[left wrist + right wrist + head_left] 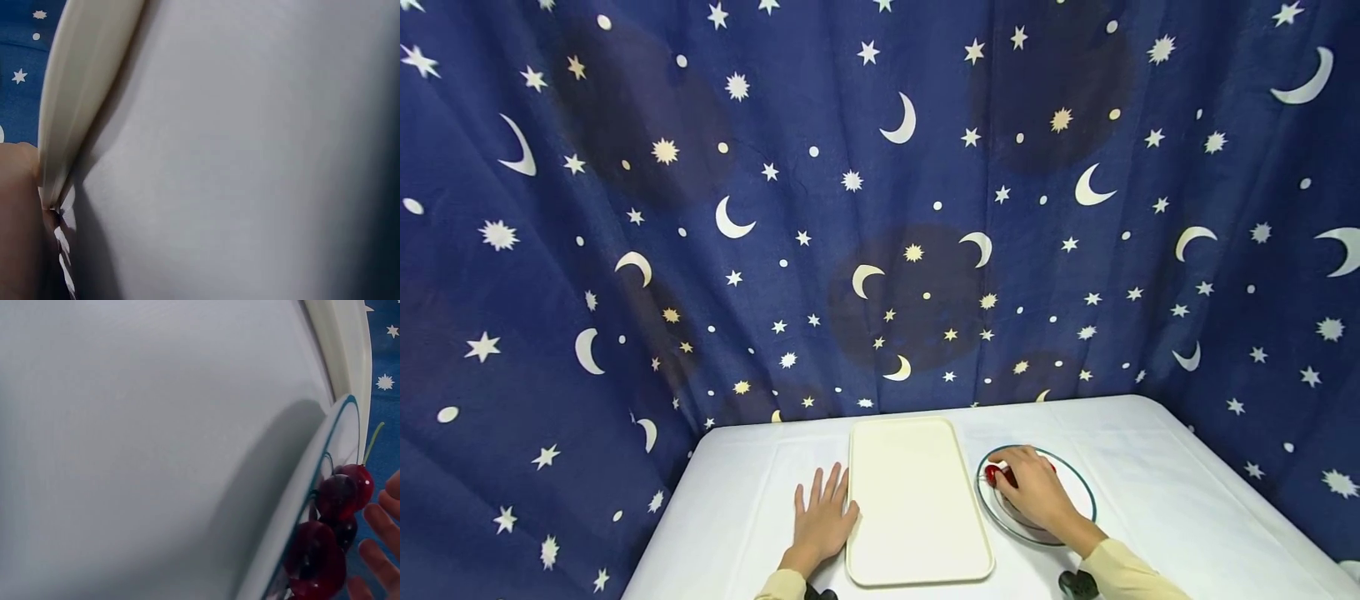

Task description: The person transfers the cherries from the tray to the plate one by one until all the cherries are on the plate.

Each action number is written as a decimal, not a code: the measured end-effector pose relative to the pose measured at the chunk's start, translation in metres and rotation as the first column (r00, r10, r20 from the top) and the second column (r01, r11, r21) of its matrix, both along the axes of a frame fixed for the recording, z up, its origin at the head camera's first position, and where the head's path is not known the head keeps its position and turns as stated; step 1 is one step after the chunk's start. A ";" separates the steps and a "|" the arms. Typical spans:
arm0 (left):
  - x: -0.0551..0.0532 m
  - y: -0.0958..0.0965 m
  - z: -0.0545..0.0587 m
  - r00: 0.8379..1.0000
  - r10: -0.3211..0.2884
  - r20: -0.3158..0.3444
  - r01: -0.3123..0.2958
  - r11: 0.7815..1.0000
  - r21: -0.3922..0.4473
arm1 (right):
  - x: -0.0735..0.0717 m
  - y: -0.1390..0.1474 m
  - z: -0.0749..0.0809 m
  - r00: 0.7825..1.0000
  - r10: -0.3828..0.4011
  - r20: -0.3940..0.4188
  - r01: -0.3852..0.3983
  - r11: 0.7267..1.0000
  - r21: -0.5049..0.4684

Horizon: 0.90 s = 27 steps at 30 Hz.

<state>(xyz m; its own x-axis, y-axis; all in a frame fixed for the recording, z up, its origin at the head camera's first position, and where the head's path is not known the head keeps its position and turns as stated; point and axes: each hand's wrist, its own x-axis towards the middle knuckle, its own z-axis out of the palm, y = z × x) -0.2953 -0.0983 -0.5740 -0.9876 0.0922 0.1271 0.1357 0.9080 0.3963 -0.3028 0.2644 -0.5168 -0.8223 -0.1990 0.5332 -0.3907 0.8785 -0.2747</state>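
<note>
My left hand [823,521] lies with its fingers spread on the white tablecloth, thumb at the left rim of a cream rectangular tray [917,500]. In the left wrist view the tray's side [81,81] rises beside part of that hand. To the tray's right, my right hand [1037,496] reaches over a white plate [1078,492] with a teal rim. Dark red cherries [315,559] sit clustered on the plate, one with a green stem. Fingers [381,522] of the right hand hover loosely bent beside the cherries, with a small gap showing. The palm covers most of the cherries from above.
A white-clothed table [1180,500] carries the tray and plate. Behind and on both sides hangs a dark blue curtain [820,250] with moons and stars. Dark rounded devices [1078,583] are near the wrists at the lower edge of the head view.
</note>
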 end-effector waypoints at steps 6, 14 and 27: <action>0.000 -0.005 0.009 0.999 -0.028 -0.017 0.029 0.999 0.033 | -0.004 0.000 0.008 1.000 0.010 0.017 -0.010 1.000 -0.023; -0.005 -0.013 0.035 0.994 -0.025 -0.106 0.033 0.997 0.073 | -0.009 -0.002 0.017 1.000 0.007 -0.020 -0.008 0.999 -0.054; -0.020 -0.026 0.071 0.951 0.079 -0.299 -0.039 0.990 0.136 | -0.011 0.006 0.030 0.999 -0.022 -0.044 0.018 0.996 -0.085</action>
<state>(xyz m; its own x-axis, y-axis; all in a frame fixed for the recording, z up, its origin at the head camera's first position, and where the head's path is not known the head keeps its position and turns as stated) -0.3149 -0.1243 -0.5028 -0.9039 -0.0013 0.4277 0.2152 0.8628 0.4575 -0.3134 0.2704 -0.4872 -0.8006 -0.1352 0.5838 -0.3869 0.8605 -0.3314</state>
